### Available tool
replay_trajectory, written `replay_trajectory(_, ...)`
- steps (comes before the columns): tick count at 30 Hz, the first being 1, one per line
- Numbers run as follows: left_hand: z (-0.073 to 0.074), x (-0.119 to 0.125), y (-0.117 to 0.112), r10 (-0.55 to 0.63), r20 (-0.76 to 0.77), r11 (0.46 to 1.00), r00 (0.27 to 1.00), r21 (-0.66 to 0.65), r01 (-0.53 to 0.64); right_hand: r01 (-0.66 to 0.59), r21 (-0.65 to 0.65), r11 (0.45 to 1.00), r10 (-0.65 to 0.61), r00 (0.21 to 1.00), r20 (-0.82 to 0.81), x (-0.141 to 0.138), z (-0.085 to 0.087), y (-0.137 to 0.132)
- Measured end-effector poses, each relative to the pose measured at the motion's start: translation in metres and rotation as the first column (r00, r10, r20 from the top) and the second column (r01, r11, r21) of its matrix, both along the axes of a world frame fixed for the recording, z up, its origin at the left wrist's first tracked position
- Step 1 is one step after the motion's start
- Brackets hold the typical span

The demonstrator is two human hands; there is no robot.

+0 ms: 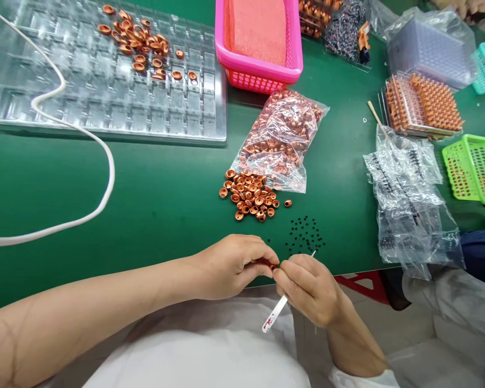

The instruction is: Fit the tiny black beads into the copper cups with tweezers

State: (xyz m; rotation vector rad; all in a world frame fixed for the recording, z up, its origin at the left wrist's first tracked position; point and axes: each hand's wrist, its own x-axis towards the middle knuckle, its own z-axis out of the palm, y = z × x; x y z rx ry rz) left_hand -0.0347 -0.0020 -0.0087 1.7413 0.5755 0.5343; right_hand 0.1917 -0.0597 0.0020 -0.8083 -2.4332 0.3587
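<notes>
My left hand [238, 267] is closed in a pinch on a small copper-coloured cup [273, 266], mostly hidden by the fingers. My right hand [311, 288] meets it there, thumb and fingertips pressed together at the cup. Through the right hand runs a slim white stick-like tool [275, 313], with red marks on its broad end and a thin tip beyond the knuckles. Just past that hand, tiny black rings [305, 231] lie scattered on the green table. Farther off is a pile of copper-coloured cups [250, 194], spilling from a clear plastic bag [283, 134] of them.
At the upper left, a clear compartment tray [178, 116] carries more copper pieces, and a white cable [107, 183] crosses it. A pink basket [261, 59] stands behind the bag. Rightward lie plastic bags [412, 205], stacked orange parts [436, 105] and a green basket [472, 167].
</notes>
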Motion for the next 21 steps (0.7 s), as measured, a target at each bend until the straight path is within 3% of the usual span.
replay_trajectory(5,0.0,0.0,0.001,0.008,-0.037,1.0,0.999,-0.002,-0.008,0.018,-0.07,0.997,-0.018,1.0,-0.011,-0.002,-0.003,0.002)
replay_trajectory(9,0.004,0.0,0.004,0.017,-0.04,0.984,0.999,-0.175,-0.024,0.141,-0.22,0.965,-0.181,0.968,-0.172,-0.001,-0.005,-0.004)
replay_trajectory(13,0.01,-0.005,0.01,-0.019,-0.073,0.966,0.997,-0.257,-0.001,0.303,-0.278,0.912,-0.389,0.854,-0.345,0.0,-0.003,-0.01)
replay_trajectory(18,0.022,-0.036,0.028,-0.1,-0.382,0.995,0.919,-0.066,0.08,0.4,-0.302,0.865,-0.496,0.77,-0.401,0.001,-0.008,-0.015)
replay_trajectory(21,0.029,-0.061,0.038,0.015,-0.576,0.987,0.818,0.141,0.081,0.398,-0.32,0.86,-0.502,0.776,-0.383,0.003,-0.014,-0.017)
